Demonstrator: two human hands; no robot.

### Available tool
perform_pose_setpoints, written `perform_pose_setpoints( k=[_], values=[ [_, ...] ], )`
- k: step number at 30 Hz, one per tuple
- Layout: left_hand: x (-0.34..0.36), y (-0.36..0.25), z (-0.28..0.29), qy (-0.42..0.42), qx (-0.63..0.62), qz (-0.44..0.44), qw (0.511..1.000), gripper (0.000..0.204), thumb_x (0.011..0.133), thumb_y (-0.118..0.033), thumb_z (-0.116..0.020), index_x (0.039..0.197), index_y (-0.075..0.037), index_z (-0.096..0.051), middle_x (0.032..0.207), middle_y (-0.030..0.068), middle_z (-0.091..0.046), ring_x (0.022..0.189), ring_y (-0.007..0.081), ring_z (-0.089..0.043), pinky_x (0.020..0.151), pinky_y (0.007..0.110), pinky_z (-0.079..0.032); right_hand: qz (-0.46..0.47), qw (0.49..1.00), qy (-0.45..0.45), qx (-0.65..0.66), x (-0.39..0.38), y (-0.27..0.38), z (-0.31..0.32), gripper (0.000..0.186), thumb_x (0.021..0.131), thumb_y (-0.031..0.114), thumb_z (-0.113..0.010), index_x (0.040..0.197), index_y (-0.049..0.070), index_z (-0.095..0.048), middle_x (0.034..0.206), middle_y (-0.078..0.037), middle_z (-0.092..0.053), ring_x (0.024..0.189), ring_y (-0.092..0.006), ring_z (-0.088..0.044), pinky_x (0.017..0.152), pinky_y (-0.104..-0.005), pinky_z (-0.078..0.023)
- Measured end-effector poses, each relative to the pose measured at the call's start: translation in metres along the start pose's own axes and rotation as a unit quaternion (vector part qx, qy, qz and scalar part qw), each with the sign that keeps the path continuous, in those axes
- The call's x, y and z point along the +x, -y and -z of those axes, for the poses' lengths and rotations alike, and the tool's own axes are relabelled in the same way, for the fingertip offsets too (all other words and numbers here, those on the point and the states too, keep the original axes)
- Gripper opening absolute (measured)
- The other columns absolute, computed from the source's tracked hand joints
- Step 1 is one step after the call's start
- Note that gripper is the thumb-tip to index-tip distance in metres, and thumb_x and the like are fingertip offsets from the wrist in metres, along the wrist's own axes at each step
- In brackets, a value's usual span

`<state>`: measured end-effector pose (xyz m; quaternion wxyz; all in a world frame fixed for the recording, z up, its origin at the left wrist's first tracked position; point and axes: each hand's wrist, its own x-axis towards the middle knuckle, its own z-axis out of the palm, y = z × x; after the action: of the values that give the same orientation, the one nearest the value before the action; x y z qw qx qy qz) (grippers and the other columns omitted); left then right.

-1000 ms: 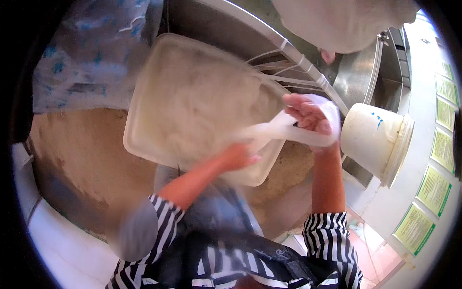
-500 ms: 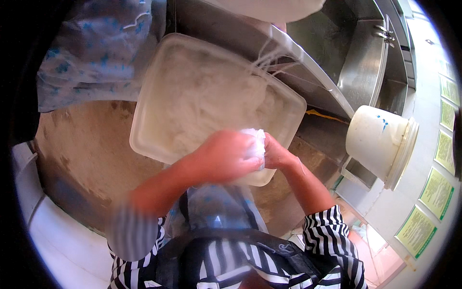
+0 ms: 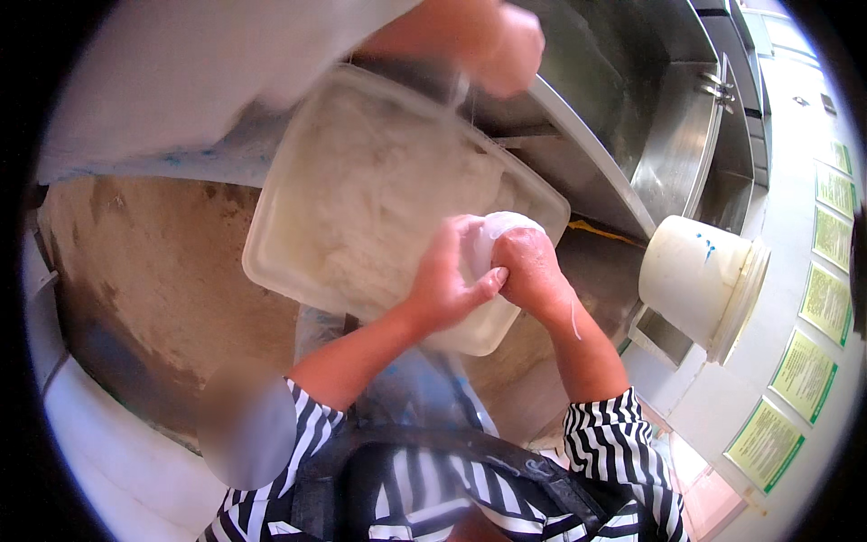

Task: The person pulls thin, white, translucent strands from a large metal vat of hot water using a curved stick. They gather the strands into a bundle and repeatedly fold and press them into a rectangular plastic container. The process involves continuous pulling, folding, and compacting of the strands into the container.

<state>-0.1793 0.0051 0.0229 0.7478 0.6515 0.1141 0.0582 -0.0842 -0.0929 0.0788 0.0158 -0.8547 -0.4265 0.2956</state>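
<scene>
Over the near right part of a translucent white tub (image 3: pixel 262 248), my two hands meet around a smooth, wet white bundle (image 3: pixel 508 221). My left hand (image 3: pixel 447 280) presses its left side, the thumb reaching across toward my other hand. From the right, my right hand (image 3: pixel 528 266) curls over the same bundle, its knuckles showing. Some fingers are hidden behind the bundle. Inside the tub lies a pale, soft mass of stringy white strands (image 3: pixel 361 181), like noodles. A thin white strand (image 3: pixel 575 321) clings to my right wrist.
A co-worker's blurred hand (image 3: pixel 510 54) and pale arm reach in over the tub's far edge. Steel sinks (image 3: pixel 623 99) stand at the far right. A white bucket (image 3: pixel 691 280) is at the right, by a wall with green-edged sheets (image 3: pixel 763 443). The floor (image 3: pixel 153 298) is brown and wet-stained.
My left hand has turned, its thumb now reaching across, and my right hand has come over the bundle. A co-worker's hand and arm have swung in over the tub; the white basin-like shape is gone.
</scene>
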Motion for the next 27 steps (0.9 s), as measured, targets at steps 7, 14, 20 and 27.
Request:
perform_pose_setpoints(
  k=[7,14,20,27],
  values=[
    [0.006,0.002,-0.005,-0.056,-0.023,0.006,0.998,0.041,0.070,-0.016,-0.061,0.104,-0.004,-0.041,0.092,0.0052,-0.050,0.085,0.0141,-0.048,0.076,0.029,-0.039,-0.051,0.997,0.053,0.029,0.007,0.029,0.052,0.025,0.065,0.029,-0.057,0.083,0.011,-0.060,0.073,-0.011,-0.058,0.069,-0.0279,-0.055,0.059,-0.0343,-0.042],
    [0.013,0.005,0.002,-0.067,0.061,-0.023,0.996,0.042,0.066,-0.014,-0.061,0.103,-0.003,-0.043,0.105,0.0095,-0.046,0.099,0.0194,-0.043,0.085,0.031,-0.033,-0.021,0.996,-0.081,0.010,-0.027,0.011,0.090,0.021,0.056,0.008,-0.061,0.072,0.000,-0.053,0.077,-0.014,-0.053,0.072,-0.0295,-0.052,0.067,-0.0346,-0.043],
    [0.019,-0.032,-0.008,-0.053,0.079,-0.223,0.970,0.040,0.060,-0.014,-0.066,0.094,-0.003,-0.048,0.098,0.0148,-0.049,0.094,0.0293,-0.046,0.083,0.037,-0.036,0.118,0.965,-0.224,0.071,-0.037,0.046,0.091,0.022,0.049,0.005,-0.063,0.067,-0.001,-0.051,0.074,-0.010,-0.053,0.068,-0.0248,-0.052,0.064,-0.0296,-0.043],
    [-0.027,0.011,0.043,0.058,0.164,-0.206,0.963,0.024,0.055,-0.003,-0.059,0.078,-0.005,-0.052,0.076,0.0110,-0.054,0.074,0.0293,-0.053,0.064,0.036,-0.044,0.060,0.913,-0.242,0.324,-0.060,0.071,0.094,0.019,0.050,0.007,-0.063,0.063,-0.001,-0.052,0.073,-0.009,-0.052,0.068,-0.0177,-0.052,0.060,-0.0252,-0.041]
  ],
)
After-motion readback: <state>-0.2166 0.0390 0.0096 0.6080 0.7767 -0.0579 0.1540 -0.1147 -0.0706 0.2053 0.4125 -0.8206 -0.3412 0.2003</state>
